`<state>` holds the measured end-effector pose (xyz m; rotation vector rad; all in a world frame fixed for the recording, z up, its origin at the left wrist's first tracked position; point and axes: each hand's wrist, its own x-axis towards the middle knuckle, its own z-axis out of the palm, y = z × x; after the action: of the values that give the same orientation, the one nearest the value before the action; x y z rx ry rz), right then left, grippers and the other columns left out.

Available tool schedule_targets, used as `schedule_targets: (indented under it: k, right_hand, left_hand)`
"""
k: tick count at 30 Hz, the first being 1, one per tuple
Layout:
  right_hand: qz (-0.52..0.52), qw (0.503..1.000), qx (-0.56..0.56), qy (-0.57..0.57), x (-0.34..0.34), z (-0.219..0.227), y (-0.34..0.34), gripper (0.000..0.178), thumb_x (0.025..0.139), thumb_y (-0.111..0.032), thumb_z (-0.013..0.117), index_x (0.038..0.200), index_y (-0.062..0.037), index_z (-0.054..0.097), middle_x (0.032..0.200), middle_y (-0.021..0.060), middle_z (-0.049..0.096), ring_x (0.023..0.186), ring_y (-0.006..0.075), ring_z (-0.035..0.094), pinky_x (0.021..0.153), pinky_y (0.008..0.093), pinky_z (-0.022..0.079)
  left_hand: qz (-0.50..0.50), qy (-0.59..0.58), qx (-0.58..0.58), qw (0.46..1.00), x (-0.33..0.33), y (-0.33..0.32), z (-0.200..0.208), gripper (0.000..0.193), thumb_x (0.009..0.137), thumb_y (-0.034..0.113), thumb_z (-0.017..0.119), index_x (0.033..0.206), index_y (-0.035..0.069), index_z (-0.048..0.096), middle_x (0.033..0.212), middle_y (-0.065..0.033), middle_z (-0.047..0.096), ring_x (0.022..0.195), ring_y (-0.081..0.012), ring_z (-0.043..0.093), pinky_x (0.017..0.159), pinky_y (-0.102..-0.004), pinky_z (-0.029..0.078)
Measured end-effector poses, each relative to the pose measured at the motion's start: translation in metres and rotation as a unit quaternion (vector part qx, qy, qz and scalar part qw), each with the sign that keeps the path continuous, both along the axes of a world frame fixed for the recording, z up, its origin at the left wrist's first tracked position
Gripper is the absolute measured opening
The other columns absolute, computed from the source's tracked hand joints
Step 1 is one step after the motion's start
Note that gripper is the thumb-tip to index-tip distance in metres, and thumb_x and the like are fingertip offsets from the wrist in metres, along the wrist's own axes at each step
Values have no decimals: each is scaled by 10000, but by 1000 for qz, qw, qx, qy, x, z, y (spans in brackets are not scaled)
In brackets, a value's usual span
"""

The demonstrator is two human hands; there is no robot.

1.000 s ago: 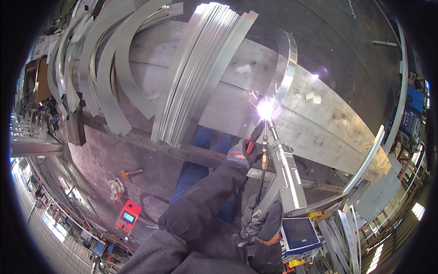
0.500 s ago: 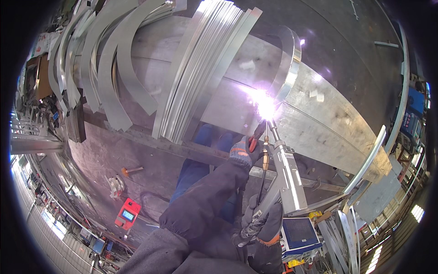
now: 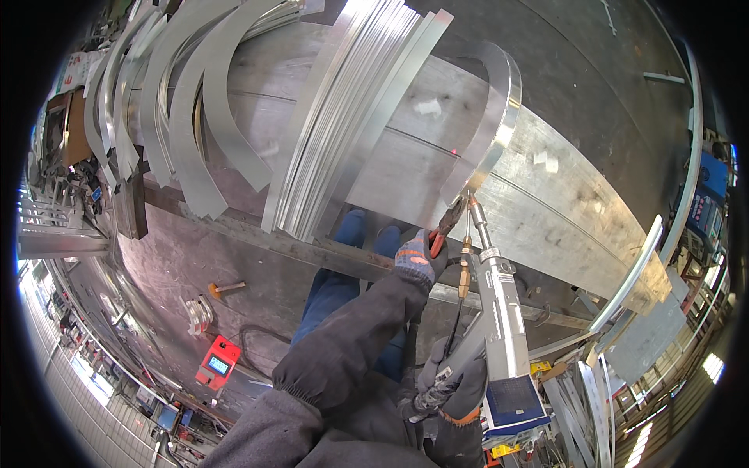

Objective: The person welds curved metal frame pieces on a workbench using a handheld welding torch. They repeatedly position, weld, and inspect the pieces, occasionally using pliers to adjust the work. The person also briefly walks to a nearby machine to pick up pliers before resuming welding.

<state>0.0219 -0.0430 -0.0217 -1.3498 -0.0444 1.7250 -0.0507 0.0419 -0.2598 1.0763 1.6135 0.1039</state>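
Note:
My left hand [image 3: 413, 259], in a grey knit glove with orange marks, is closed round red-handled pliers [image 3: 438, 242]. The jaws meet the near end of a curved, shiny metal strip [image 3: 505, 129], which stands on edge on the metal plate. My right hand [image 3: 446, 382], in a dark glove, grips the handle of a silver handheld welding gun [image 3: 503, 316]. Its copper-coloured nozzle points at the strip's near end beside the pliers; whether it touches cannot be made out. A brass fitting and black hose run along the gun. No arc shows, only a small red dot on the plate.
Left of the strip stands a thick stack of metal strips [image 3: 343, 117], with several curved flat pieces [image 3: 191, 140] farther left. On the floor lie a hammer [image 3: 226, 289] and a red device with a screen [image 3: 218, 363]. Metal offcuts [image 3: 581, 405] are at the lower right.
The bright white-violet arc at the strip's near end has gone out. The gun and pliers have shifted slightly right, the gun's nozzle also a little upward. Both hands keep their hold.

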Motion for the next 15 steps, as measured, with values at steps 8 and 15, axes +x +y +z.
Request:
schedule_targets:
  k: [8,15]
  right_hand:
    - [-3,1000,-18,7,-1,-4,0,767,1013,-584,561,1540,-87,307,997,137,545,582,183,578,467,330,511]
    - [23,998,-50,-23,-1,-4,4,738,1002,-661,511,1333,-7,433,913,113,551,555,179,573,451,318,494]
  left_hand:
    - [24,4,8,1000,0,1,9,389,894,363,736,1150,78,667,992,-197,735,934,-403,712,802,-485,559]
    - [24,-4,3,1000,-1,1,8,401,895,370,737,1154,73,666,997,-201,736,945,-405,713,803,-488,558]
